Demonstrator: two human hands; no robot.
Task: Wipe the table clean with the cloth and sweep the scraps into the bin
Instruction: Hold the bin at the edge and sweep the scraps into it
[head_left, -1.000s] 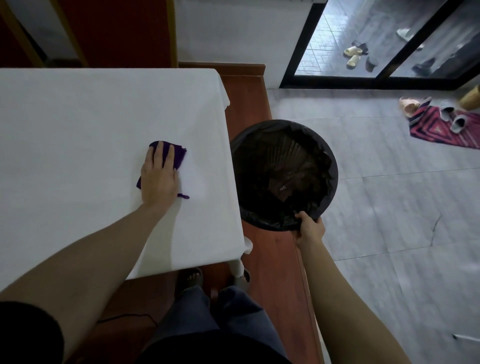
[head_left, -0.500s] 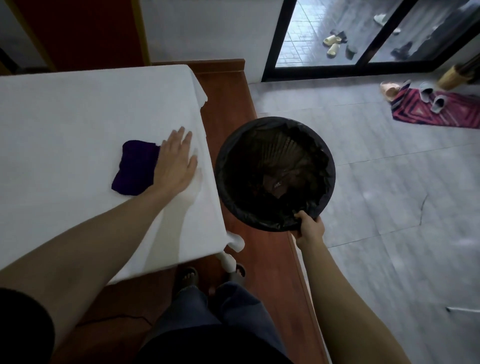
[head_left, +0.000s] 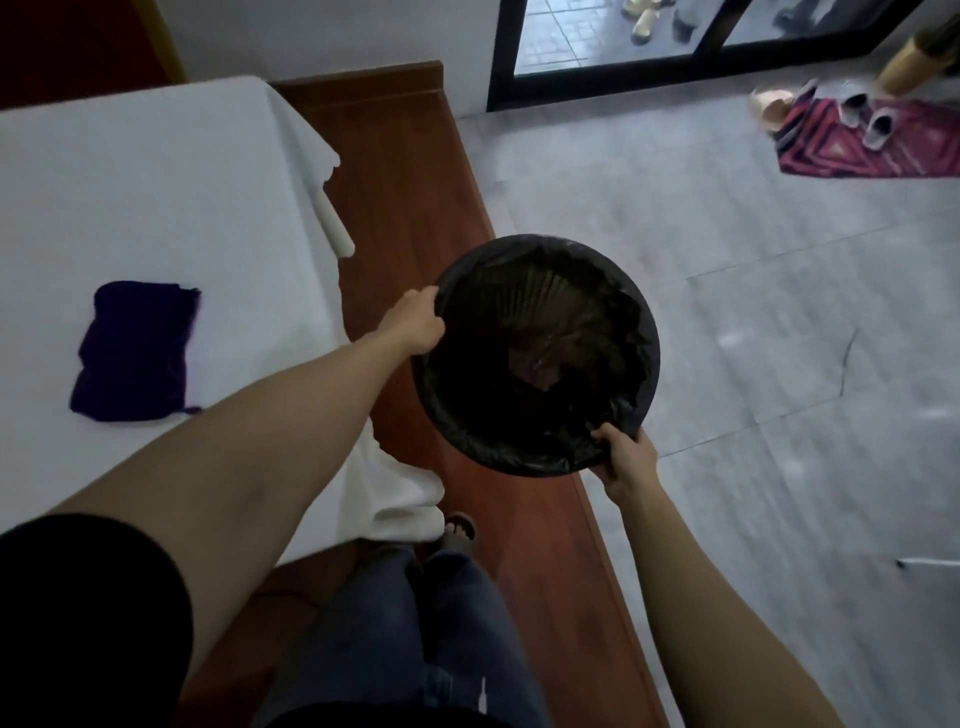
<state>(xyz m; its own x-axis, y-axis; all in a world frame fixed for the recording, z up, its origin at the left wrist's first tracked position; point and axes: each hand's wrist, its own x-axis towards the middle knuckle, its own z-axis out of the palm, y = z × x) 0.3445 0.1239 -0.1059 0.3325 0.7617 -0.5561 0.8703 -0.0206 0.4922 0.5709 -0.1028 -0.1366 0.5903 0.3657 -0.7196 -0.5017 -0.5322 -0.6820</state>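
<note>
Two hands on one bin (head_left: 537, 358), as I read the head view: left hand (head_left: 413, 327) curled over the far-left rim, right hand (head_left: 623, 460) gripping the near-right rim, thumb hooked inside the black liner.

Bin: round, black bag lining, dark scraps visible at the bottom between my hands. I cannot tell whether it rests on anything.

Cloth (head_left: 134, 353): dark purple, folded, lying flat on the tabletop (head_left: 156, 197) well to the left of my left hand, touched by neither hand. My left forearm crosses the tabletop's near corner just right of it.

Tabletop: covered in white cloth, corner drape hanging down below my left forearm.

Wooden platform (head_left: 405, 197): reddish-brown, running under and beyond the bin, between tabletop and tiled floor (head_left: 779, 338).

Beyond my right hand: striped red mat (head_left: 883, 148) with grey slippers (head_left: 865, 117) on it, far right; dark-framed glass door (head_left: 675, 47) past that, more footwear behind the glass.

Below my hands: my own legs in dark trousers (head_left: 415, 623), one sandalled foot (head_left: 460, 530) by the hanging drape.
</note>
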